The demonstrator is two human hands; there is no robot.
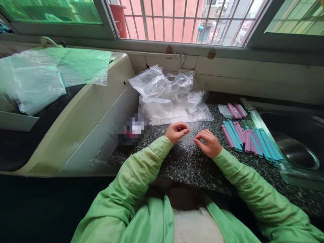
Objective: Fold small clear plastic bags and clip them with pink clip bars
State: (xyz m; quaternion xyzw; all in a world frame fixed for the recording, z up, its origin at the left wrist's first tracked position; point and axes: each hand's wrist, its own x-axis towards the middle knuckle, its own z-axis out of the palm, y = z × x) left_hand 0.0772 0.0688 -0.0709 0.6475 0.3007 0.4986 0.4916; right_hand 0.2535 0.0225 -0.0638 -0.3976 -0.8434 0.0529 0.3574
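Clear, thin plastic makes up the small transparent bag (pixel 188 137) that both hands work on, just above the speckled dark granite worktop (pixel 192 165). The left hand (pixel 177 131) has its fingers curled in, pinching one edge of the bag; the right hand (pixel 208 143) is likewise nearly closed, thumb and fingertips nipping the opposite edge. Such film looks very light, limp and slippery, so it is probably best gripped at the rim. Behind the hands lies a crumpled heap of larger clear plastic bags (pixel 169 96). To the right, well apart from the hands, sits a loose pile of flat blue and pink plastic sticks (pixel 249 140), with a few more pink ones (pixel 235 110) farther back. A steel sink (pixel 296 148) lies beyond them. A cream-coloured appliance (pixel 83 114) stands at the left, under a barred window (pixel 182 20).
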